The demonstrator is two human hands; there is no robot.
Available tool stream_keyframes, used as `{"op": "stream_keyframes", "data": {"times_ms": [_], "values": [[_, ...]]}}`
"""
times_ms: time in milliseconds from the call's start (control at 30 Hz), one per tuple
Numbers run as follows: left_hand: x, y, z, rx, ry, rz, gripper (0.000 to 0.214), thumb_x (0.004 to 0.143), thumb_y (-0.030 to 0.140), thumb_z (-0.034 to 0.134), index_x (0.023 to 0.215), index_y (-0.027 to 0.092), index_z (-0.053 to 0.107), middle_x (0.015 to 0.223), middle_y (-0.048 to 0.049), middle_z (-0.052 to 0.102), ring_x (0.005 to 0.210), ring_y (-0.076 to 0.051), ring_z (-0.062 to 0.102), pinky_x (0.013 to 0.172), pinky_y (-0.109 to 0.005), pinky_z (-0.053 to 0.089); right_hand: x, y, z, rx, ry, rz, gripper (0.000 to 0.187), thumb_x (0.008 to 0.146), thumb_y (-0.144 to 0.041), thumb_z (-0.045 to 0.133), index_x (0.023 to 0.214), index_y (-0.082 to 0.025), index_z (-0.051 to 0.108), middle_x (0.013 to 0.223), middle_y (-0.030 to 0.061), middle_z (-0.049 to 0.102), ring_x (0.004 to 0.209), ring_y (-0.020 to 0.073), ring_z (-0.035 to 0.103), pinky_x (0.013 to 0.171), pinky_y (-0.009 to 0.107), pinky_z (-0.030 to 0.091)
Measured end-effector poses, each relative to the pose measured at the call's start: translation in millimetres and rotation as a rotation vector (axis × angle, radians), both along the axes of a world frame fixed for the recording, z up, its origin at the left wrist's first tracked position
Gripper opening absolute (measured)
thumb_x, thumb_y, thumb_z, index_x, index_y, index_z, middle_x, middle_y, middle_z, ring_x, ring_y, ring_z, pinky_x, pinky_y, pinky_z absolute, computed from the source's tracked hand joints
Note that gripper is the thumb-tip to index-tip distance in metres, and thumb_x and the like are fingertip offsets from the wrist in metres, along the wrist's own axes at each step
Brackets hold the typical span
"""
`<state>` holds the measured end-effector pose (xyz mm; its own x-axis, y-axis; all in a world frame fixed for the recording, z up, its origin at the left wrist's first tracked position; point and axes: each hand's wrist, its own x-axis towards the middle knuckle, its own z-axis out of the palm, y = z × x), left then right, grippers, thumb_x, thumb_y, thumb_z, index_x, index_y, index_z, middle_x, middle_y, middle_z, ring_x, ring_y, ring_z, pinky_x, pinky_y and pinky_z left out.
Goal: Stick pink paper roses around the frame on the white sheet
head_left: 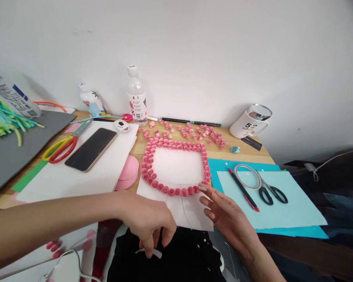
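Note:
Above my lap, my left hand (pixel 148 225) pinches a narrow white strip (pixel 157 253) that looks like tape or its backing. My right hand (pixel 223 209) is at the lower right corner of a frame of pink rolled-paper roses (pixel 178 192), fingers apart and palm partly turned up. A small white piece (pixel 202 188) lies on its index fingertip, seemingly stuck there. The roses sit on a white paper sheet (pixel 179 166), doubled in places along the left and top sides. Faint curved lines cross the lower part of the sheet.
Loose pink roses (pixel 198 132) lie behind the frame. To the right are black-handled scissors (pixel 272 192), a pen (pixel 243 190), a tape ring (pixel 247 176) and a white mug (pixel 248 121). On the left lie a phone (pixel 91 149) and red-yellow scissors (pixel 60 149); a bottle (pixel 137 98) stands behind.

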<state>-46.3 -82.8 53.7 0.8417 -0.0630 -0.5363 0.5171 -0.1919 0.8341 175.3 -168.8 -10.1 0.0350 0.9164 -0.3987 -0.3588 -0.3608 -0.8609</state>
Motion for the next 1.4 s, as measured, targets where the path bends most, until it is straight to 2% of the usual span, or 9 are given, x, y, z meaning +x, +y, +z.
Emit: {"op": "stream_keyframes", "data": {"times_ms": [100,167,367,500,700,933,1067,1167,1400], "values": [[4.5,-17.4,-10.9,0.397,-0.136,-0.002,0.016,0.067,0.005,0.067,0.066,0.017,0.057,0.068,0.0017,0.059,0.063,-0.011,0.055,0.053,-0.019,0.039,1.8,7.8,6.9,-0.011,0.037,0.011,0.03,0.076,-0.041,0.068,0.095,-0.019,0.073,0.096,0.0113,0.062,0.071,0.0147,0.049,0.047,0.022,0.037],[9.0,-19.1,-12.9,0.58,-0.221,0.115,0.015,0.077,0.012,0.062,0.066,0.016,0.053,0.062,0.0027,0.054,0.058,-0.01,0.05,0.054,-0.021,0.036,1.6,10.0,8.3,-0.001,0.027,0.013,0.029,0.074,-0.04,0.071,0.095,-0.021,0.074,0.091,0.0092,0.063,0.069,0.0135,0.048,0.047,0.022,0.037],[28.2,-6.3,-9.6,0.731,-0.484,0.582,0.01,0.088,0.019,0.05,0.083,0.016,0.058,0.087,-0.0015,0.059,0.074,-0.01,0.054,0.068,-0.021,0.043,-3.8,9.6,15.9,-0.014,-0.024,0.046,0.03,0.067,-0.04,0.077,0.088,-0.02,0.076,0.071,0.0049,0.057,0.069,0.013,0.046,0.052,0.021,0.039],[34.4,-3.0,-18.1,0.917,-0.562,0.459,0.02,0.093,0.02,0.042,0.094,0.017,0.063,0.095,-0.0037,0.059,0.08,-0.01,0.056,0.07,-0.021,0.044,-6.7,7.5,23.2,-0.019,0.001,0.13,0.03,0.069,-0.042,0.074,0.091,-0.021,0.076,0.077,0.0064,0.059,0.072,0.0139,0.049,0.054,0.022,0.042],[28.7,-3.3,-19.3,1.251,-0.578,0.259,0.03,0.091,0.008,0.033,0.084,0.014,0.062,0.09,-0.0061,0.06,0.078,-0.013,0.053,0.06,-0.023,0.042,-5.3,8.4,28.9,-0.07,0.061,0.239,0.03,0.075,-0.037,0.069,0.099,-0.019,0.073,0.097,0.0109,0.063,0.082,0.0174,0.056,0.054,0.022,0.044],[25.0,5.2,-16.7,0.928,-0.749,0.613,0.016,0.088,0.014,0.05,0.077,0.015,0.061,0.083,-0.0047,0.058,0.084,-0.013,0.052,0.074,-0.026,0.047,-13.8,30.3,42.9,-0.103,0.022,0.278,0.031,0.076,-0.039,0.066,0.093,-0.013,0.071,0.084,0.0096,0.065,0.074,0.0148,0.058,0.049,0.02,0.043],[23.1,16.8,-3.8,0.756,-0.64,0.94,0.011,0.082,0.021,0.06,0.073,0.016,0.063,0.081,-0.0019,0.061,0.079,-0.012,0.055,0.073,-0.026,0.046,-20.4,53.3,56.0,0.141,-0.339,0.113,0.055,0.068,-0.041,0.073,0.114,-0.016,0.058,0.09,0.008,0.067,0.067,0.0137,0.059,0.05,0.024,0.047],[20.2,27.8,8.1,0.617,-0.601,1.117,0.014,0.08,0.028,0.063,0.074,0.015,0.064,0.081,-0.002,0.064,0.076,-0.012,0.057,0.07,-0.026,0.047,-23.3,70.3,63.4,0.345,-0.499,0.068,0.049,0.069,-0.04,0.072,0.11,-0.017,0.056,0.098,0.008,0.066,0.067,0.0126,0.059,0.052,0.025,0.05],[18.7,38.9,11.7,0.389,-0.546,1.182,0.023,0.084,0.034,0.056,0.084,0.016,0.07,0.092,-0.0041,0.069,0.084,-0.014,0.059,0.073,-0.028,0.049,-33.5,89.3,68.0,0.433,-0.44,0.164,0.022,0.075,-0.039,0.068,0.075,-0.017,0.062,0.069,0.0006,0.062,0.063,0.0116,0.057,0.057,0.026,0.051]]}}
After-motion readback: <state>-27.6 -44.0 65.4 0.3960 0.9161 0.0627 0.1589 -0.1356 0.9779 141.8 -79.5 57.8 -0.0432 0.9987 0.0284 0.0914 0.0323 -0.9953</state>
